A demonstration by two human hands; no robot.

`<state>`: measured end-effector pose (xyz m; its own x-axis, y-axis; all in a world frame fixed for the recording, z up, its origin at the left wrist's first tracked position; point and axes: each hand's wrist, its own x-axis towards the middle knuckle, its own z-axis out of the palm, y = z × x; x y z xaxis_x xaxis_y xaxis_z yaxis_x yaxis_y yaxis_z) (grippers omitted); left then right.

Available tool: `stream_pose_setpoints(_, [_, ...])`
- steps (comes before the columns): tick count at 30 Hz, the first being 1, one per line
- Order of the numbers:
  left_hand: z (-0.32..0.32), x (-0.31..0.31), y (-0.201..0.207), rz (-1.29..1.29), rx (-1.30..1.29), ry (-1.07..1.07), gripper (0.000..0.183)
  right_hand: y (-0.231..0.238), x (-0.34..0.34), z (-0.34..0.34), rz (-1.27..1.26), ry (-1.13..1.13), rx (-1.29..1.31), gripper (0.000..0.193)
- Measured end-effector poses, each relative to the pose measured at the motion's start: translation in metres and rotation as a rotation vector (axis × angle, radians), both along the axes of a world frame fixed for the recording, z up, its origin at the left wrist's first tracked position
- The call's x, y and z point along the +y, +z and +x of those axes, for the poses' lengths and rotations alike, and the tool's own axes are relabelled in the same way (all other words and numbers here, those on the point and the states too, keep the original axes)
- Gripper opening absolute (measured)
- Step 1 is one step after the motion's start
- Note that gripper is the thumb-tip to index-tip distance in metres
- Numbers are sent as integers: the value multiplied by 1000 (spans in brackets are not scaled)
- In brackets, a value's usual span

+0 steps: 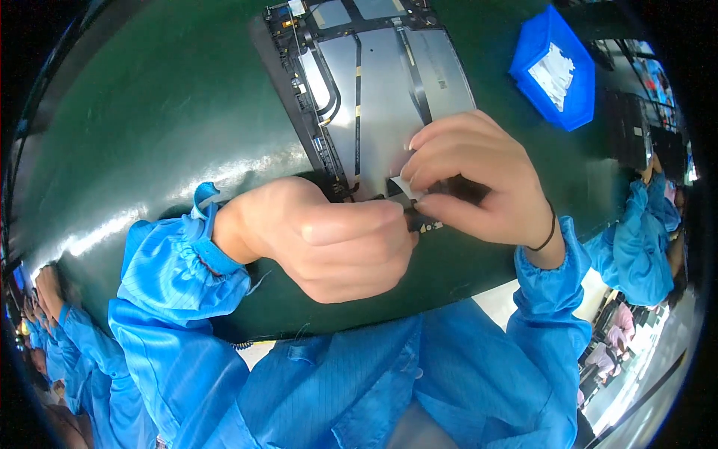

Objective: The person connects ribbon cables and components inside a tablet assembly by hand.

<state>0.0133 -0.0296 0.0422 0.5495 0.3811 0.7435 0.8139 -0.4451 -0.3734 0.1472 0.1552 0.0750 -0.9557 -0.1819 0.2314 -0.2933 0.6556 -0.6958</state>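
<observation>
An opened flat electronic device [389, 82] lies on the table with its silvery metal back, black flat cables and a strip of small parts along its left side showing. My left hand [329, 239] is closed at the device's near end, thumb pressed against the curled index finger; what it grips is hidden. My right hand [479, 176] pinches a small white-and-grey strip [404, 187] between thumb and fingers, just above the near end. A bit of small circuit board [429, 227] shows between the two hands.
Far right on the dark green table [149, 135] stands a blue plastic bin [553, 71] holding white paper-like pieces. Dark flat objects [628, 131] sit beyond it. Co-workers in blue sleeves work at right [636, 239] and at left [82, 359].
</observation>
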Motion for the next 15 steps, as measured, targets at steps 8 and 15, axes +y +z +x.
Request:
stream_pose_setpoints(8, [4,-5,-11,58,-50,-70,11,4,-15,-4,214,0,54,18])
stream_pose_setpoints(15, [0,-21,-11,-190,-553,109,4,13,38,-9,384,-478,403,3])
